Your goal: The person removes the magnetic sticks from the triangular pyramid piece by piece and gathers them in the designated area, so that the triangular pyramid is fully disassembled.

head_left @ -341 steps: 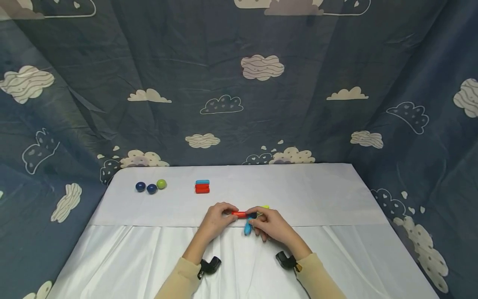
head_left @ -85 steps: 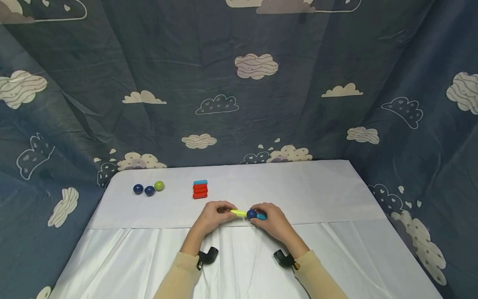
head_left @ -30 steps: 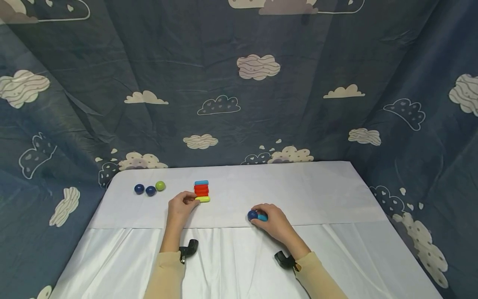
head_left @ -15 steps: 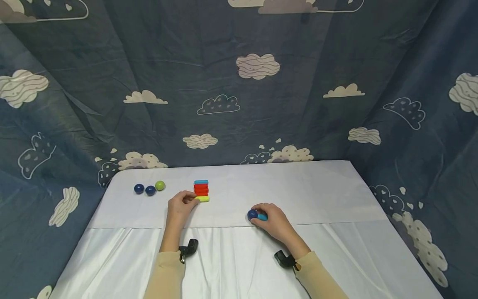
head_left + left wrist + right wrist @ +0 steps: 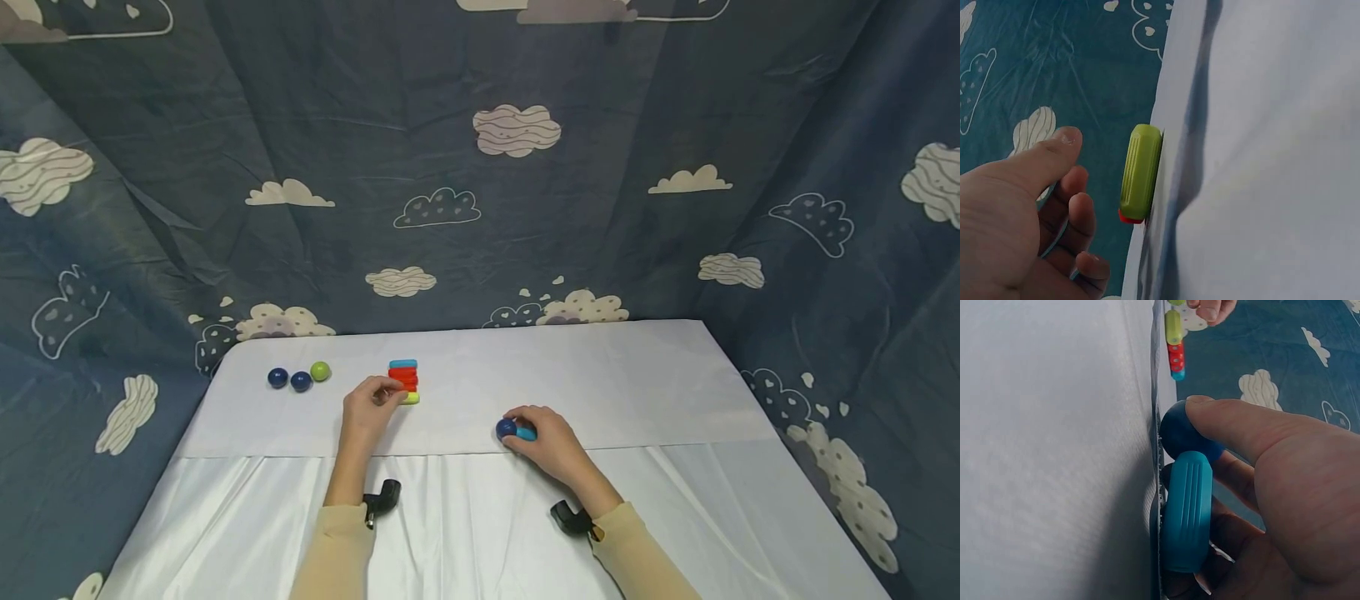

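My left hand (image 5: 367,407) hovers at the near end of a row of short plastic sticks. In the left wrist view its thumb and loosely bent fingers stand apart from the yellow-green ridged stick (image 5: 1141,172), which lies on the table. Behind that stick lie the red sticks (image 5: 402,376), then a light blue stick (image 5: 402,363). My right hand (image 5: 553,443) pinches a dark blue ball (image 5: 1180,430) between thumb and fingers, low at the cloth. A light blue ridged stick (image 5: 1188,512) extends from the ball under the palm, end against it.
Two dark blue balls (image 5: 301,382) and a green ball (image 5: 320,371) sit at the back left of the white-covered table (image 5: 637,383). A dark curtain (image 5: 577,233) with printed clouds rises behind and beside it.
The red and yellow-green sticks came away from the ball. My left hand carried the yellow-green one left, laid it before the red ones and let go. The right hand keeps the ball.
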The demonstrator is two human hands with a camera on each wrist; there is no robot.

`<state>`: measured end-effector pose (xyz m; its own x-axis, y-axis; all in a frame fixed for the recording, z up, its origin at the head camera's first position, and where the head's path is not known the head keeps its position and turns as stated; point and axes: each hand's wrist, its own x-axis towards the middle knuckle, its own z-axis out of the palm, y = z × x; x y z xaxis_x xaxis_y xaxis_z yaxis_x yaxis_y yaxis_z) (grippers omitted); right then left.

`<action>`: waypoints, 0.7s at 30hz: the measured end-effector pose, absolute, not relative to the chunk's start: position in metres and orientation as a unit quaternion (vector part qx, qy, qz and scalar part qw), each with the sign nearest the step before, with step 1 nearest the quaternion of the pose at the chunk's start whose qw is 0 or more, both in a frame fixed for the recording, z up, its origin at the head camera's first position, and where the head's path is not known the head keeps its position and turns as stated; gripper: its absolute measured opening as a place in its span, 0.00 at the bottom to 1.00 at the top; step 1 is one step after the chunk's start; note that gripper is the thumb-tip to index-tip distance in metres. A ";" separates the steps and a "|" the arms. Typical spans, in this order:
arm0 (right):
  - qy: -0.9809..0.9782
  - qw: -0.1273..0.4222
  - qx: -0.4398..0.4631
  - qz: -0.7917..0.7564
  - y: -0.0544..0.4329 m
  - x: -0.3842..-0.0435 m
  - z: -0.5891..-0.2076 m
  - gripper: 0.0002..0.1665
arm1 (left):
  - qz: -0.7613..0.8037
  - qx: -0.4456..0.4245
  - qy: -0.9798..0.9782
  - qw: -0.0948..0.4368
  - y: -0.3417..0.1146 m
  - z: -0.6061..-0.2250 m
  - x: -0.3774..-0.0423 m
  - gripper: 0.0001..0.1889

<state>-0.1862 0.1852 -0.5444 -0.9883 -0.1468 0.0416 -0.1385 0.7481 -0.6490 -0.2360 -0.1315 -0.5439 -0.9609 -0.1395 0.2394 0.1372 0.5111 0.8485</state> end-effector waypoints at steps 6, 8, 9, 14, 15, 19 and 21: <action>0.932 0.005 -0.073 -0.355 0.185 -0.187 -0.546 0.21 | -0.506 -0.075 -0.850 0.129 -0.123 -0.547 -0.236 0.13; 0.931 0.004 -0.072 -0.358 0.186 -0.188 -0.546 0.21 | -0.508 -0.098 -0.849 0.111 -0.119 -0.548 -0.234 0.15; 0.930 0.002 -0.073 -0.360 0.186 -0.188 -0.547 0.21 | -0.507 -0.109 -0.849 0.103 -0.117 -0.549 -0.234 0.16; 0.922 -0.005 -0.077 -0.379 0.186 -0.188 -0.545 0.20 | -0.510 -0.160 -0.843 0.059 -0.102 -0.552 -0.230 0.22; 0.920 -0.007 -0.079 -0.384 0.186 -0.187 -0.543 0.20 | -0.510 -0.171 -0.841 0.052 -0.098 -0.552 -0.229 0.22; 0.915 -0.007 -0.084 -0.394 0.184 -0.187 -0.541 0.21 | -0.507 -0.209 -0.836 0.025 -0.083 -0.554 -0.225 0.25; 0.913 -0.004 -0.088 -0.398 0.183 -0.187 -0.542 0.21 | -0.500 -0.225 -0.836 0.017 -0.076 -0.554 -0.223 0.25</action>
<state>-0.1866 0.1834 -0.5417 -0.9843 -0.1580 0.0782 -0.1649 0.6681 -0.7255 -0.2231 -0.0759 -0.5540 -0.8978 0.3603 0.2531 0.3933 0.3979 0.8288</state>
